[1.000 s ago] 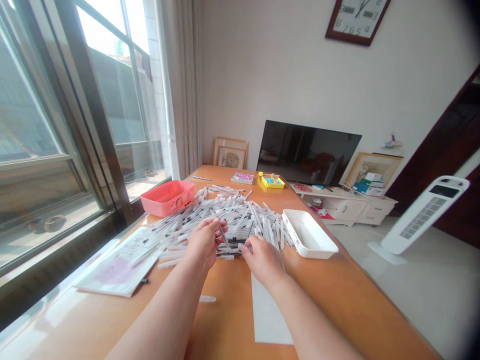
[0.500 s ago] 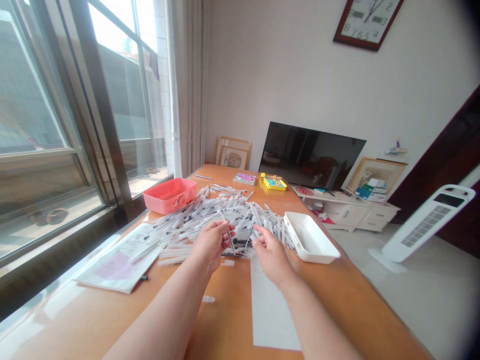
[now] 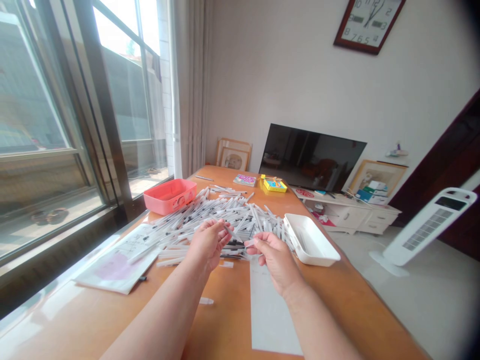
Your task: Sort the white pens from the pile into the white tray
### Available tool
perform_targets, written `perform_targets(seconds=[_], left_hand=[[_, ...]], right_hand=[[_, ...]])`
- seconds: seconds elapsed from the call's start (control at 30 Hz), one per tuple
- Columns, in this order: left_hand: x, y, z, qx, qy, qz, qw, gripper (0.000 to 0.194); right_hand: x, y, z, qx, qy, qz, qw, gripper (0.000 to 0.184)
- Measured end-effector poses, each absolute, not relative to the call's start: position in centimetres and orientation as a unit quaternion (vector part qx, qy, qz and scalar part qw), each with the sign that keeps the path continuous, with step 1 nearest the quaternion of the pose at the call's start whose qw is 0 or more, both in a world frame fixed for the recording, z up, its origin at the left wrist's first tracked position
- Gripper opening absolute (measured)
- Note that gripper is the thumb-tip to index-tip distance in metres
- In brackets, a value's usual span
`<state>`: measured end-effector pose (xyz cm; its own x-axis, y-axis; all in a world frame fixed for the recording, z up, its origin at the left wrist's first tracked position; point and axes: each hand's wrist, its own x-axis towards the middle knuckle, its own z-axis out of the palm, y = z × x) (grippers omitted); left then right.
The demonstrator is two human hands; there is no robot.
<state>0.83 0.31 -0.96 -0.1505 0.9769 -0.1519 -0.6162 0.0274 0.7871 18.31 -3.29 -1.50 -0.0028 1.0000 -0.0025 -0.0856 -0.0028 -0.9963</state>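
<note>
Thumb and fingertips of my left hand [image 3: 210, 244] are closed on a slim grey pen [image 3: 231, 232], its tip end pointing right and down. To its right, my right hand [image 3: 273, 254] pinches a small whitish translucent piece that looks like a pen cap [image 3: 251, 243]. A narrow gap separates the two pieces. Just beyond both hands spreads a big heap of whitish pens [image 3: 221, 204], some with black ends. A clear cap [image 3: 226, 264] lies on the table near my left wrist, and another clear cap [image 3: 206, 301] lies closer to me.
A white tray [image 3: 330, 256] stands right of the heap, a pink-red basket [image 3: 168, 204] behind it on the left. A white paper sheet [image 3: 272, 320] lies under my right forearm; a booklet [image 3: 112, 267] lies left. A yellow box [image 3: 275, 186] and a small book [image 3: 245, 180] sit at the far end.
The left hand's pen has tilted from steep to flatter. My right hand has come away from the heap, turned, and now shows the whitish piece between its fingers.
</note>
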Motion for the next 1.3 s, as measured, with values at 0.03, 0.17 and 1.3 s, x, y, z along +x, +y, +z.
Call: perform_targets(seconds=[0.03, 0.17, 1.3], left_hand=[[0.9, 0.3, -0.9, 0.233, 0.379, 0.661, 0.605, 0.021], [1.1, 0.2, -0.7, 0.218, 0.369, 0.676, 0.600, 0.022], [3.8, -1.5, -0.1, 0.269, 0.353, 0.652, 0.615, 0.013]], right_hand=[[18.2, -3.4, -1.5, -0.468, -0.473, 0.528, 0.527, 0.025], [17.7, -3.7, -1.2, -0.446, -0.424, 0.559, 0.555, 0.025], [16.9, -4.0, -1.1, -0.445, -0.471, 0.501, 0.574, 0.035]])
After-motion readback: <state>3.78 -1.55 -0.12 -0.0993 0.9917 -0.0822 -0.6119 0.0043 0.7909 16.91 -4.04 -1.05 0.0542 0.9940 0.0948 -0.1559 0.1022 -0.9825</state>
